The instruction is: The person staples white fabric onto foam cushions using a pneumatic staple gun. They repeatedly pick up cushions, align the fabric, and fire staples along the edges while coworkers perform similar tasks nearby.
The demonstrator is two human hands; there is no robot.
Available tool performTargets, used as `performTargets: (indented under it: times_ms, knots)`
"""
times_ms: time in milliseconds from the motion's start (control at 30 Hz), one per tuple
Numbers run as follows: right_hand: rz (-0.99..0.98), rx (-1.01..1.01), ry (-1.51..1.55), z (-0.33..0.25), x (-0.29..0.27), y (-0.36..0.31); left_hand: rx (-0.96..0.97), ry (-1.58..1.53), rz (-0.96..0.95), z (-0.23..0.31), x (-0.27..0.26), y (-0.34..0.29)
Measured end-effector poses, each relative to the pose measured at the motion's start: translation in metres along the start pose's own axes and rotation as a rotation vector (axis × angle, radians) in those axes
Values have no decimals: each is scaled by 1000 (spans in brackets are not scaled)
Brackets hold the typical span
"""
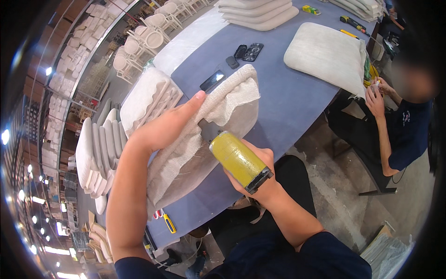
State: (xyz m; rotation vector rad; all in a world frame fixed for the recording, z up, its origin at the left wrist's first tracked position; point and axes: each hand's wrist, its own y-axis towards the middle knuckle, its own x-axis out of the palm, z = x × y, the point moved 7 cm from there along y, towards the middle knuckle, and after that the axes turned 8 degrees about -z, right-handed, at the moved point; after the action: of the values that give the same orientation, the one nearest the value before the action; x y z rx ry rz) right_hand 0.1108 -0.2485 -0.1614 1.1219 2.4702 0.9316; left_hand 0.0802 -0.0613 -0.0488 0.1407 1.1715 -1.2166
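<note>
An upholstered seat cushion (183, 158) with pale woven fabric is tilted up on edge in front of me, its greyish underside toward me and loose, frayed cloth along it. My left hand (169, 123) grips its upper left edge, thumb over the folded fabric and the other fingers hidden behind. A yellow staple gun (237, 158) is in my right hand (262, 174), which is closed around its handle. The gun's dark nose meets the fabric close to the left thumb; whether it presses in, I cannot tell.
On the blue-grey table (278, 107) lie a phone (213, 80), small black items (248, 52) and a yellow-handled tool (169, 224). Cushion stacks (260, 14) stand at the back and left (100, 149). At right, a co-worker's hands (376, 95) are beside another cushion (325, 56).
</note>
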Motion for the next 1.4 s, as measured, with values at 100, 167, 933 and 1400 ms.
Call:
performTargets:
  times_ms: [100, 167, 933, 1400]
  knots:
    - [1, -25, -31, -1, 1, -1, -2, 1, -84, -5, -1, 5]
    - [12, -38, -49, -3, 2, -1, 6, -11, -85, -5, -1, 5]
    - [-23, -2, 18, -3, -3, -4, 29, -36, -42, 0, 7, -2]
    - [-17, 14, 27, -4, -8, -12, 16, -19, -22, 8, 15, -8]
